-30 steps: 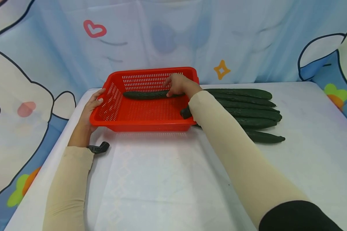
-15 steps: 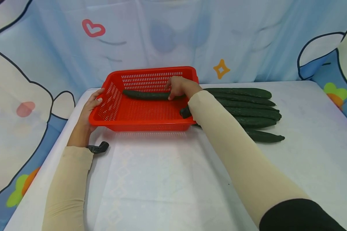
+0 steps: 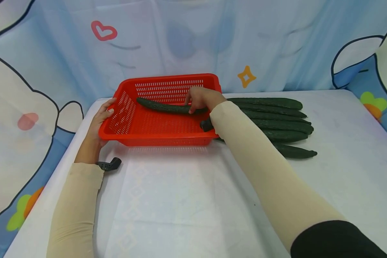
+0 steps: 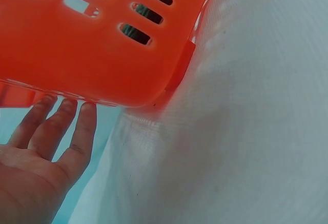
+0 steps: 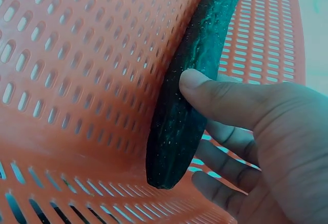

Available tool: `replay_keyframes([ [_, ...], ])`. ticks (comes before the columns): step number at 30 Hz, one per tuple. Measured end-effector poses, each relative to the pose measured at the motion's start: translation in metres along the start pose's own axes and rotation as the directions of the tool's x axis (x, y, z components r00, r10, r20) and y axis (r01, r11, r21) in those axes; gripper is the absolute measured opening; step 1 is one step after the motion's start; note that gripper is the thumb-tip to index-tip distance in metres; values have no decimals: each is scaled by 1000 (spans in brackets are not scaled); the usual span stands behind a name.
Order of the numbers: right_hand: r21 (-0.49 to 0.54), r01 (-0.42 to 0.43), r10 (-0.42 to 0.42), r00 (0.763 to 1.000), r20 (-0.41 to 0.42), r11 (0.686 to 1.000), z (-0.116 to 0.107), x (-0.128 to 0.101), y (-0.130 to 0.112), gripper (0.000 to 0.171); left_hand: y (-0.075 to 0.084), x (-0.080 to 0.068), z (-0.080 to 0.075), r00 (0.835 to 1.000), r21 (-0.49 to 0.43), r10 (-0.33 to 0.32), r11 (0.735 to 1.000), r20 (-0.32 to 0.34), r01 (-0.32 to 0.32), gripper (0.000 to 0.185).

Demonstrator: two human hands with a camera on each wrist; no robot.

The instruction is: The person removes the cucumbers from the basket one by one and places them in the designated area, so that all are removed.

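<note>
A long dark green cucumber [image 3: 162,107] lies inside the red basket [image 3: 158,140], its left end angled toward the far wall. My right hand [image 3: 201,98] reaches over the basket's right side and pinches the cucumber close to its right end. In the right wrist view the thumb [image 5: 197,80] presses on one side of it and the fingers are behind. At the basket's left side, my left hand [image 3: 100,122] touches the rim from outside. The left wrist view has its fingers [image 4: 84,129] fairly straight, tips right at the rim.
Several more cucumbers [image 3: 287,125] lie side by side on the white-covered table [image 3: 174,200], right of the basket and partly under the right forearm. A blue printed curtain [image 3: 277,46] hangs behind. Each wrist carries a small black device [image 3: 110,164].
The cucumber has turned slightly in the basket: its left end has shifted back, and its right end has come nearer with my right hand. My left hand has stayed at the rim.
</note>
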State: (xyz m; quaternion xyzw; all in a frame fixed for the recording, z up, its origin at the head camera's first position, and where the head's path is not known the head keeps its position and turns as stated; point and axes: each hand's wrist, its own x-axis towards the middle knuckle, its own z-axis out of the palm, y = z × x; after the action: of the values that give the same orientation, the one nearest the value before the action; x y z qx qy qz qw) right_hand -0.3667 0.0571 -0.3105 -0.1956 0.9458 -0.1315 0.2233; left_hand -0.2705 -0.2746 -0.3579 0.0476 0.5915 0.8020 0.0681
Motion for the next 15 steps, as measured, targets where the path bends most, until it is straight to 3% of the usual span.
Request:
replay_keyframes([
  [8,65,-36,35,999,25,997,2,-3,0,37,0,0,0,1000,-11,14,1000,17,-14,50],
  [15,59,-43,41,999,26,997,2,-7,-1,40,-1,0,-1,1000,-35,14,999,23,-13,50],
])
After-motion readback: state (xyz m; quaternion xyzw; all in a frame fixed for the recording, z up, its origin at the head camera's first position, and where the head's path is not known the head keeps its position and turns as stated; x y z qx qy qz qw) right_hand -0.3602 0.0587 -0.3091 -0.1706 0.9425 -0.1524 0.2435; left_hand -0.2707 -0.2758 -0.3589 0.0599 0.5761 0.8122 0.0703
